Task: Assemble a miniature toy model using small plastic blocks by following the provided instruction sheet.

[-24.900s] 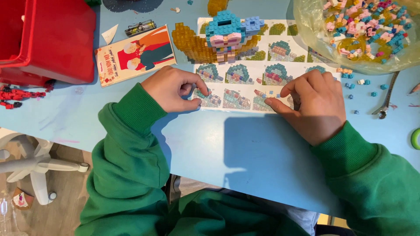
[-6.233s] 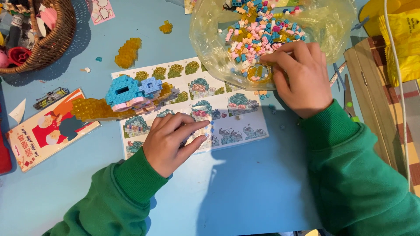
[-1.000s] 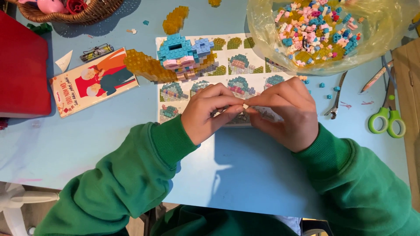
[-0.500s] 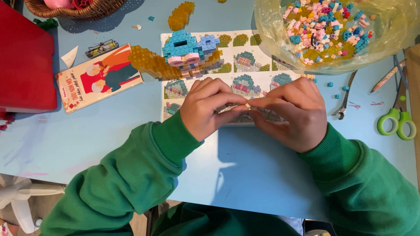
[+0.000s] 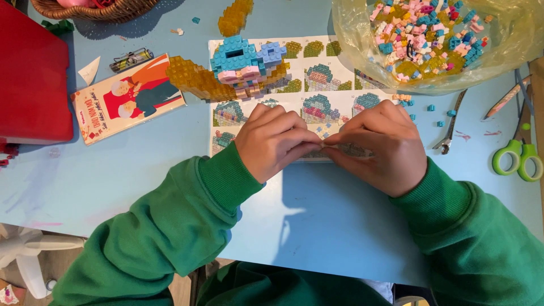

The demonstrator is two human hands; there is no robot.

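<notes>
light: bright, even, daylight-like | shadows: soft dark patch on blue table [image 5: 141,170] near the hands, cast toward the person; faint one under basket [image 5: 96,8] far left | glare: mild sheen on plastic bag [image 5: 351,34] far right | focus: sharp centre, no motion blur | edges: slight wide-angle stretch at sleeves, near corners

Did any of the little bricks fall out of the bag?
Yes. A few blue bricks lie loose on the table just below the bag, and one more sits near the basket. Both hands meet over the instruction sheet.
</notes>
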